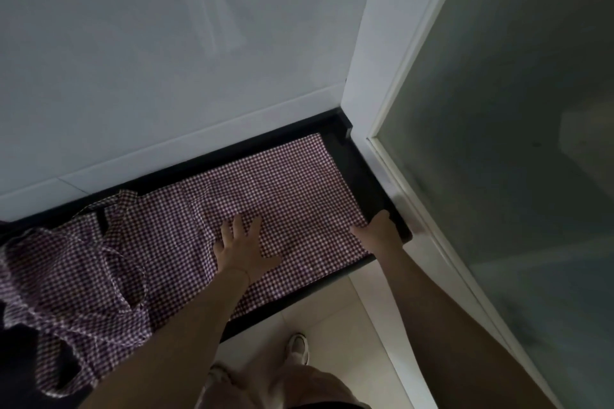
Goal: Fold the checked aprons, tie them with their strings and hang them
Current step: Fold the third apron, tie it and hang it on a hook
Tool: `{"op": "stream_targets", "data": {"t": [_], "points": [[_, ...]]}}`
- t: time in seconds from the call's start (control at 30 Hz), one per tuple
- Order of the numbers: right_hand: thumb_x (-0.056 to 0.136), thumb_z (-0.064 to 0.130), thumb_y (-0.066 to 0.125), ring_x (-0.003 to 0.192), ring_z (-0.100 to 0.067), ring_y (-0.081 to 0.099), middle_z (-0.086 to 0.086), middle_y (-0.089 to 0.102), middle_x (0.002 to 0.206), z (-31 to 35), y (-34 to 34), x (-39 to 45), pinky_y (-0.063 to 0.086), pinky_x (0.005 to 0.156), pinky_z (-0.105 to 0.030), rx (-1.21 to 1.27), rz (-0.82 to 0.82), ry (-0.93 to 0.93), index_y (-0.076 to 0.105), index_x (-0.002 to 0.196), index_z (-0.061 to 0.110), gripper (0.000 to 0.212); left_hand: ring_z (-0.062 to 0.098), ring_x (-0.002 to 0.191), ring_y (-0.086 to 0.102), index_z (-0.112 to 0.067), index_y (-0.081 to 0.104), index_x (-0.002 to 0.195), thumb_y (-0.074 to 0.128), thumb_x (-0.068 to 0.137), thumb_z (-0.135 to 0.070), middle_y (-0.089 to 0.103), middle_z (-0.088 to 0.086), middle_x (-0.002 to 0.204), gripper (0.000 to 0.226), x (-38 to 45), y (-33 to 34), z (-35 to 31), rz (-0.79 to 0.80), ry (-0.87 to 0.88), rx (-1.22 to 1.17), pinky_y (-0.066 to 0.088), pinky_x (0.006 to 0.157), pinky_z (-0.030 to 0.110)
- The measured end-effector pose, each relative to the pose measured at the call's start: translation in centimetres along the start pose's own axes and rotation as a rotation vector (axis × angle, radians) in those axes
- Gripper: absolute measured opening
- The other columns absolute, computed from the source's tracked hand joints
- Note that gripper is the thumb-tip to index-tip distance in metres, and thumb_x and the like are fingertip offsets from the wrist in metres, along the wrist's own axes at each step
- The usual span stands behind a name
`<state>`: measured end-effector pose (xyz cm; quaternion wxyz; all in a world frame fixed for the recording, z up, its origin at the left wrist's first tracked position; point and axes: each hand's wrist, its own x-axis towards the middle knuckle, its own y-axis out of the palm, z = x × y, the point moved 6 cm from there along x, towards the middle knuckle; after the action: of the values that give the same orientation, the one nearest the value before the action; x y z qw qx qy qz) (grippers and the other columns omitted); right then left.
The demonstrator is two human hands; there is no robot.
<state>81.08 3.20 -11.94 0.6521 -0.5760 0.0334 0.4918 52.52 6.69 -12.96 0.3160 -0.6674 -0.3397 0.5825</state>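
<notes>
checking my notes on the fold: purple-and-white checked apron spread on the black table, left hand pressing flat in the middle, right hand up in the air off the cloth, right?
Not quite. The head view shows the right hand down at the right edge of the purple-and-white checked apron, not in the air. The left hand does press flat mid-cloth on the black table.

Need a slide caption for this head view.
Left hand pressing flat a purple-and-white checked fabric apron on a black table, right hand at its edge.

apron point(282, 189): purple-and-white small check | table point(358, 173) under the apron: black | wall point(166, 60) behind the table: white | floor point(332, 309) beside the table: pale beige tiles | shoe point(298, 347): white
</notes>
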Motion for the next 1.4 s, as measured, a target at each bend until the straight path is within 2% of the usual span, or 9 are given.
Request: {"op": "stream_targets", "data": {"t": [0.17,0.3,0.5,0.6,0.7,0.93,1.03,1.23,1.4], "points": [[0.098,0.030,0.051,0.078,-0.023,0.057,-0.007,0.060,0.087,0.8,-0.2,0.4,0.050,0.079,-0.040,-0.051,-0.029,-0.090,0.056,0.085,0.010,0.024,0.036,0.146,0.006,-0.036,0.008,0.154,0.054,0.082,-0.070,0.003,0.011,0.160,0.093,-0.3,-1.1,0.8,-0.157,0.007,-0.046,0.019,0.115,0.057],[0.100,0.013,0.042,0.082,-0.024,0.053,-0.010,0.060,0.100,1.0,-1.9,0.0,0.039,0.068,-0.034,-0.135,-0.198,-0.127,0.053,0.109,0.007,0.016,0.041,0.148,-0.002,-0.036,0.009,0.154,0.047,0.090,-0.064,-0.001,0.011,0.162,0.080,-1.0,-1.3,3.1,-0.259,-0.157,-0.104,0.015,0.116,0.061],[0.096,0.014,0.050,0.107,-0.029,0.056,-0.015,0.057,0.121,4.4,-0.8,-2.6,0.047,0.091,-0.041,-0.590,-0.494,-0.335,0.048,0.126,0.012,0.030,0.038,0.149,-0.005,-0.041,0.006,0.154,0.045,0.086,-0.072,-0.005,-0.002,0.164,0.084,-0.4,-0.2,4.4,-0.093,-0.053,-0.116,0.012,0.115,0.062],[0.095,0.032,0.055,0.123,-0.030,0.048,-0.011,0.050,0.138,8.1,4.6,-3.9,0.045,0.100,-0.043,-0.521,-0.234,-0.730,0.042,0.142,0.023,0.050,0.027,0.148,0.011,-0.034,0.023,0.153,0.050,0.093,-0.051,0.016,-0.001,0.162,0.068,-1.1,-1.6,4.8,-0.221,0.064,-0.227,0.019,0.118,0.054],[0.094,0.061,0.046,0.147,-0.035,0.020,-0.004,0.019,0.162,9.6,9.4,-5.2,0.029,0.115,-0.053,-0.606,0.081,-0.780,0.021,0.154,0.038,0.069,0.027,0.147,0.015,-0.027,0.034,0.150,0.054,0.093,-0.036,0.024,0.005,0.159,0.061,-2.4,-2.5,6.9,-0.338,0.031,-0.214,0.018,0.119,0.051],[0.097,0.031,0.045,0.147,-0.038,0.015,-0.019,0.018,0.160,12.6,9.8,-5.4,0.021,0.118,-0.053,-0.799,-0.065,-0.426,0.025,0.150,0.004,0.063,0.039,0.139,0.028,-0.016,0.044,0.140,0.066,0.077,-0.018,0.033,0.018,0.151,0.067,-8.4,-5.1,20.0,-0.788,-0.445,-0.425,0.021,0.111,0.058],[0.092,0.022,0.052,0.122,-0.029,0.047,-0.015,0.051,0.132,17.9,12.6,-9.2,0.040,0.104,-0.042,-0.570,-0.111,-0.653,0.055,0.119,0.005,0.032,0.038,0.128,0.041,-0.017,0.034,0.144,0.062,0.084,-0.023,0.044,0.014,0.144,0.066,-9.6,-4.0,26.3,-0.689,-0.695,-0.870,0.035,0.106,0.055],[0.092,0.020,0.059,0.094,-0.016,0.060,-0.001,0.064,0.106,24.4,21.8,-18.0,0.044,0.071,-0.020,-0.001,0.386,-0.609,0.059,0.108,0.011,0.018,0.028,0.103,0.063,-0.015,0.044,0.141,0.066,0.088,-0.026,0.062,0.006,0.119,0.058,-9.2,-3.3,31.1,-0.406,-0.689,-1.532,0.052,0.088,0.037],[0.086,0.017,0.068,0.096,-0.017,0.063,-0.002,0.066,0.108,25.8,24.6,-19.2,0.050,0.089,-0.030,0.193,0.486,-0.398,0.058,0.110,0.012,0.027,0.012,0.074,0.065,-0.016,0.063,0.107,0.057,0.097,-0.021,0.069,0.002,0.091,0.012,-8.4,-4.5,30.5,-0.126,-0.408,-1.782,0.047,0.058,0.024]]}}
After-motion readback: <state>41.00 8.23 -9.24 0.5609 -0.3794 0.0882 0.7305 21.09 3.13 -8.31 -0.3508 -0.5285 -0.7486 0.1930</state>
